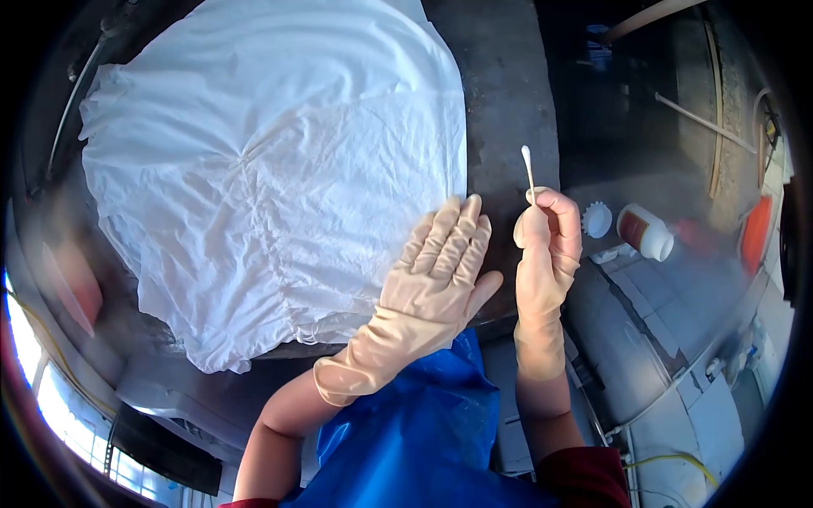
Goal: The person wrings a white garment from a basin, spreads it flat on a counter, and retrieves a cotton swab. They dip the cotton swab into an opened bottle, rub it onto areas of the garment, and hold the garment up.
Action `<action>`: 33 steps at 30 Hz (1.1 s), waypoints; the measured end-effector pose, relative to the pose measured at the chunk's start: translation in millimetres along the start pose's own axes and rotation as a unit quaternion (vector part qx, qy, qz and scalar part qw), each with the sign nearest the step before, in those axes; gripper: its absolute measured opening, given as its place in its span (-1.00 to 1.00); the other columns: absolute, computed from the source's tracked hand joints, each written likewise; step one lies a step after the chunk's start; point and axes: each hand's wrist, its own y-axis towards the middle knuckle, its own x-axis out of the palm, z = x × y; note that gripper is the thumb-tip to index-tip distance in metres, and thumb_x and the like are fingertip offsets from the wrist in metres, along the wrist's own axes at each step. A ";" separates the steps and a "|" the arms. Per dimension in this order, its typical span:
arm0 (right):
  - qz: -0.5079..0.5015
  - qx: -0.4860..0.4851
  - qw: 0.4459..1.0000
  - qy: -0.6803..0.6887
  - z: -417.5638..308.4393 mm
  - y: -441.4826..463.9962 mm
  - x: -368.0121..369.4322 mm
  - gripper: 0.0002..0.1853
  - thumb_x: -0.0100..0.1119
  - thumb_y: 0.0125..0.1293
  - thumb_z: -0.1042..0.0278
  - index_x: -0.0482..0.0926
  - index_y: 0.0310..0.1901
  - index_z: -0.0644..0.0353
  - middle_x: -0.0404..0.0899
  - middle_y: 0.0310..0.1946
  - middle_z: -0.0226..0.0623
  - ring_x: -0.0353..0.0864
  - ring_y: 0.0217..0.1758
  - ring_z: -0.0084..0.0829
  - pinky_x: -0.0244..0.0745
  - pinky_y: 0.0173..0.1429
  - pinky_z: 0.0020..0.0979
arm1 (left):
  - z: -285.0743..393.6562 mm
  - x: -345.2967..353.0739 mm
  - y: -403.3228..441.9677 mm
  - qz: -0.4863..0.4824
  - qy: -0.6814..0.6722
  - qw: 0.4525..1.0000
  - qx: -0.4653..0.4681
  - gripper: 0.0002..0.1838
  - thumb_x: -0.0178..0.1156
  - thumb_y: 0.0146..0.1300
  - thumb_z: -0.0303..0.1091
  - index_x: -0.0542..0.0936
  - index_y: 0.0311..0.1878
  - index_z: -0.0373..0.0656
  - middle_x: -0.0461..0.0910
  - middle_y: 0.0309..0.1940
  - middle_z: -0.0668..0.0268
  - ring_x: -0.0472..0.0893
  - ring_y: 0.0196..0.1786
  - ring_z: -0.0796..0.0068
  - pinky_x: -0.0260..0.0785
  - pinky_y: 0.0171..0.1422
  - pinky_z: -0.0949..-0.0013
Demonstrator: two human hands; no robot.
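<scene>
A large wrinkled white cloth (279,169) is spread over a dark table (508,93). My left hand (436,271), in a cream rubber glove, lies flat on the cloth's right edge with its fingers stretched out. To its right, my right hand (546,250), gloved the same way, is raised near the table's right edge. It pinches a cotton swab (529,169) between thumb and forefinger, the white tip pointing up. Creases gather at one spot near the middle of the cloth.
Right of my right hand, an open white bottle (645,232) with a dark red label lies on its side, beside a white ridged cap (597,220). A blue apron (406,432) covers my front. Pipes and a yellow hose (677,458) run at the lower right.
</scene>
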 end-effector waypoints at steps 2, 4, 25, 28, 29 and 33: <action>-0.011 -0.006 1.000 -0.020 0.8 3.7 1.7 -0.81 0.04 0.42 0.67 0.48 0.00 0.23 0.51 -0.15 -0.48 0.31 -0.34 -0.79 0.24 -0.29 -0.68 | 2.1 2.3 -3.4 0.004 -0.004 1.000 -0.004 -0.40 0.33 0.24 -0.23 0.46 0.27 -0.38 0.40 0.34 -0.05 0.35 0.45 0.00 0.19 0.50 0.03; -0.026 -0.096 0.979 -0.177 4.5 10.8 9.3 -0.84 0.14 0.35 0.70 0.54 -0.09 0.27 0.59 -0.30 -0.41 0.45 -0.40 -0.69 0.37 -0.35 -0.56 | 3.3 1.8 -5.8 0.012 -0.027 1.000 0.000 -0.44 0.35 0.23 -0.29 0.49 0.24 -0.38 0.44 0.31 -0.04 0.40 0.41 0.00 0.26 0.47 0.03; -0.083 -0.182 0.935 -0.293 15.8 29.5 20.2 -0.78 0.27 0.14 0.68 0.58 -0.18 0.24 0.59 -0.44 -0.23 0.58 -0.43 -0.22 0.49 -0.31 -0.31 | -0.5 20.1 -21.1 0.034 -0.016 0.999 0.016 -0.50 0.39 0.17 -0.36 0.55 0.17 -0.32 0.52 0.22 0.02 0.46 0.37 0.05 0.28 0.46 0.03; -0.073 -0.166 0.941 -0.285 15.0 28.6 20.4 -0.78 0.27 0.14 0.67 0.58 -0.18 0.23 0.58 -0.45 -0.23 0.58 -0.43 -0.22 0.49 -0.31 -0.32 | -0.9 20.9 -21.4 0.038 -0.021 0.999 0.015 -0.49 0.40 0.16 -0.35 0.55 0.17 -0.32 0.52 0.23 0.02 0.46 0.37 0.04 0.27 0.46 0.03; -0.053 -0.174 0.943 -0.277 20.9 29.6 20.9 -0.79 0.28 0.14 0.66 0.58 -0.19 0.23 0.58 -0.46 -0.22 0.57 -0.44 -0.22 0.49 -0.33 -0.32 | -0.9 20.7 -21.4 0.034 -0.020 0.999 0.015 -0.50 0.40 0.16 -0.35 0.56 0.17 -0.32 0.52 0.23 0.02 0.46 0.37 0.04 0.27 0.46 0.03; -0.069 -0.186 0.925 -0.324 17.4 29.2 20.6 -0.77 0.32 0.08 0.65 0.59 -0.22 0.20 0.54 -0.52 -0.26 0.54 -0.50 -0.25 0.46 -0.39 -0.33 | 0.3 19.8 -20.8 0.034 -0.024 0.999 0.012 -0.50 0.40 0.16 -0.35 0.56 0.15 -0.32 0.53 0.21 0.02 0.47 0.36 0.04 0.28 0.45 0.03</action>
